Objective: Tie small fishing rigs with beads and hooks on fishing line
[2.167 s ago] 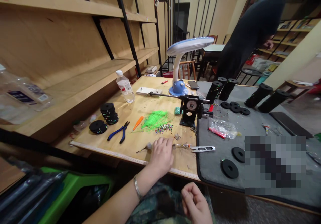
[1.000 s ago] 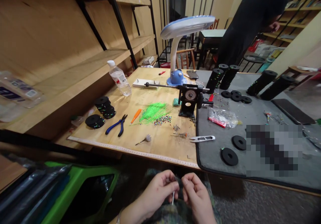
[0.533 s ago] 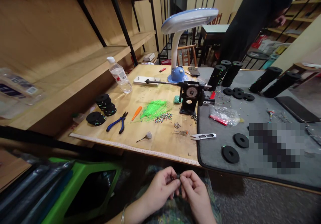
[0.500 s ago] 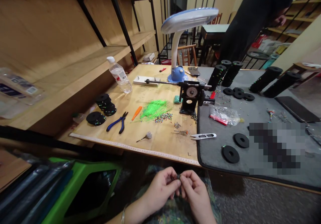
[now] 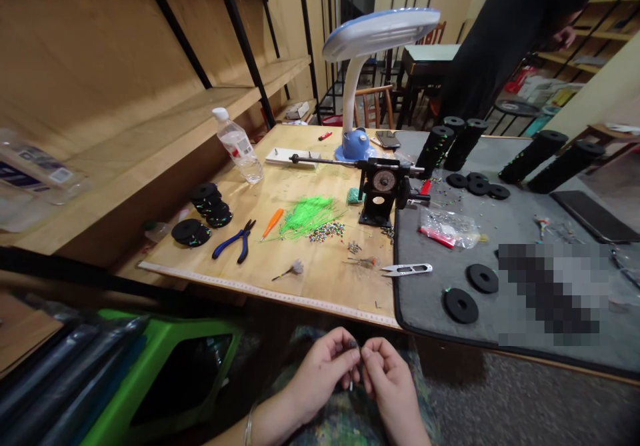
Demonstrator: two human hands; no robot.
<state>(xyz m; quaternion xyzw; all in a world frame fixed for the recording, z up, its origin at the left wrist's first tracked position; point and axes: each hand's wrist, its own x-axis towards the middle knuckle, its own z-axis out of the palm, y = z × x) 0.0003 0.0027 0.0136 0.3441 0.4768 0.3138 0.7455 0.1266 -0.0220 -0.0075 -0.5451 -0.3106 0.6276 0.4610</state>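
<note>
- Left hand (image 5: 327,364): held low in front of the near edge of the counter (image 5: 327,287). The grip is clamped on a thin piece (image 5: 351,386); its white end projects below the fingers.
- Right hand (image 5: 389,374): just beside the left fingertips, fingers curled. Whether this grip is clamped on anything cannot be told.
- Measuring strip (image 5: 270,293): runs along the near edge of the counter.
- Next row, left to right: a pale-tufted bundle (image 5: 295,268), an orange-tipped bundle (image 5: 371,261) and silver snips (image 5: 407,270), the snips lying across the border of a grey mat (image 5: 430,319). Two flat black discs (image 5: 461,306) rest on the mat.
- Mid-counter: blue-handled pliers (image 5: 227,246) with handles spread, an orange-handled tool (image 5: 273,224), a heap of bright green strands (image 5: 311,216) and, at its near right side, multicoloured beads (image 5: 327,233).
- Behind the beads, to the right: a black dial device (image 5: 384,181), upright, its rod extending left.
- Far section: a clear bottle (image 5: 240,147), a white board (image 5: 285,157) and a blue-and-white lamp (image 5: 353,145).
- Background: a person in dark clothing (image 5: 493,46), standing beyond the counter.
</note>
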